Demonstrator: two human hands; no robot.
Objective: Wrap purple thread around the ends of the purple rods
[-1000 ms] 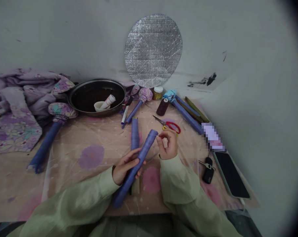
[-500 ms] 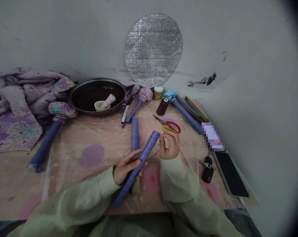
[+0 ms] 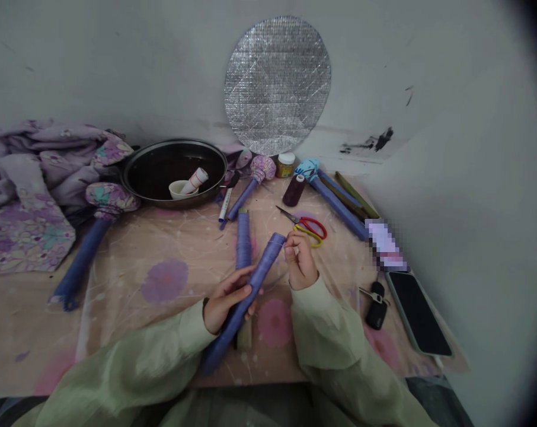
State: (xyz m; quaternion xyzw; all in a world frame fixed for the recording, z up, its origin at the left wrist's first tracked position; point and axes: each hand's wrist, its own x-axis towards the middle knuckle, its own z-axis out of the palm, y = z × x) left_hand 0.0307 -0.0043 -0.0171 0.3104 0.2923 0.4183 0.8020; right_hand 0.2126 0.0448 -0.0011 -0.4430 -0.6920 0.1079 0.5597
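Note:
My left hand (image 3: 230,298) is wrapped round a stick covered in purple-blue wrapping (image 3: 265,264), which slants up to the right above the table. Close to the upper end of that stick, my right hand (image 3: 300,261) is closed in a pinch on a fine thread, only faintly visible where it meets the stick. Beneath the held stick lies a second purple-wrapped stick (image 3: 243,237), partly hidden by my left hand. Scissors with red and yellow handles (image 3: 306,226) lie just beyond my right hand, and a dark thread spool (image 3: 294,191) stands behind them.
A black pan (image 3: 175,204) with a white cup (image 3: 178,191) stands at the back left, near floral cloth (image 3: 32,207). Cloth-headed sticks (image 3: 88,255) lie about. On the right are a phone (image 3: 419,314) and keys (image 3: 375,311). A silvery disc (image 3: 277,86) leans on the wall.
My right hand has shifted slightly and turned around the stick's upper end, its fingers now nearer the tip. The left hand keeps its hold, and the view has moved a little.

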